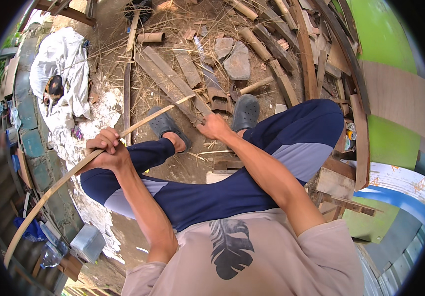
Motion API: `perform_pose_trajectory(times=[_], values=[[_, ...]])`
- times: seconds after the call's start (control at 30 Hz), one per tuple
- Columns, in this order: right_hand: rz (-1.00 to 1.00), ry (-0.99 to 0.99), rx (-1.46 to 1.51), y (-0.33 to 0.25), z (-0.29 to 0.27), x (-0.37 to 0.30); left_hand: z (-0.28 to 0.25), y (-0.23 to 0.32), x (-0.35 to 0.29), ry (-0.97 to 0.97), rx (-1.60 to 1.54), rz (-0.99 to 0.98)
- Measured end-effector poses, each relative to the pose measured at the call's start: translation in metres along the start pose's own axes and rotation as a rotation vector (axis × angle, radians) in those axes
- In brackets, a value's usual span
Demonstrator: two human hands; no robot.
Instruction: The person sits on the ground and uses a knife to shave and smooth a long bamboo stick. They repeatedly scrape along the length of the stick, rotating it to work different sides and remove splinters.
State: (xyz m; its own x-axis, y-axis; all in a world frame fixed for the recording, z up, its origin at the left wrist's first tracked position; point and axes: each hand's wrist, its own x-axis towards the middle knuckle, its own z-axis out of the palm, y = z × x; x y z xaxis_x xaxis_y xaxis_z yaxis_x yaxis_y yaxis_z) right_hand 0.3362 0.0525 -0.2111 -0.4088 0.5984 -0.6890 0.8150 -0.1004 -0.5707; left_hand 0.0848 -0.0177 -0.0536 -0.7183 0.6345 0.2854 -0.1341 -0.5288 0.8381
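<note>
A long, thin bamboo strip (50,188) slants from the lower left up toward the middle. My left hand (108,152) is wrapped round it over my left knee, and the strip's far end reaches above my right hand. My right hand (214,127) is closed between my knees, with its fingertips at the near end of two long wooden boards (170,75) lying on the ground. A small dark bit shows at those fingertips, but I cannot make out what they hold. The strip and my right hand appear apart.
Grey clogs (246,112) are on my feet. Ahead lie stones (237,61), bamboo pieces (255,44) and straw. Scrap wood (338,54) and green panels (387,34) stand to the right. A calico cat (53,90) rests on a white sack (72,59); a plastic container (88,242) stands lower left.
</note>
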Motion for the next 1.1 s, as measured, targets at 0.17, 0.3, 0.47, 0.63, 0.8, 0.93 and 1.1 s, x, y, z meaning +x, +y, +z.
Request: perform_pose_trajectory(times=[0.17,0.3,0.47,0.63,0.8,0.93,1.1], values=[[-0.075,0.040,0.080,0.007,0.008,0.000,0.002,0.001,0.002,0.030,0.030,0.003],[0.022,0.106,0.062,0.011,0.016,0.011,-0.004,-0.003,0.009,0.164,0.046,0.018],[-0.113,0.080,0.009,-0.030,-0.001,-0.013,-0.015,-0.001,0.012,0.331,0.150,0.051],[-0.210,0.118,-0.013,-0.041,-0.006,-0.030,-0.010,0.000,0.011,0.353,0.129,0.038],[0.280,0.014,-0.011,0.035,-0.004,0.009,-0.004,-0.002,0.014,0.277,0.110,0.036],[0.124,0.027,-0.010,0.014,-0.007,0.003,0.002,-0.005,0.014,0.277,0.146,0.057],[-0.176,0.075,0.096,-0.022,0.007,-0.012,0.007,-0.007,0.015,0.313,0.156,0.079]])
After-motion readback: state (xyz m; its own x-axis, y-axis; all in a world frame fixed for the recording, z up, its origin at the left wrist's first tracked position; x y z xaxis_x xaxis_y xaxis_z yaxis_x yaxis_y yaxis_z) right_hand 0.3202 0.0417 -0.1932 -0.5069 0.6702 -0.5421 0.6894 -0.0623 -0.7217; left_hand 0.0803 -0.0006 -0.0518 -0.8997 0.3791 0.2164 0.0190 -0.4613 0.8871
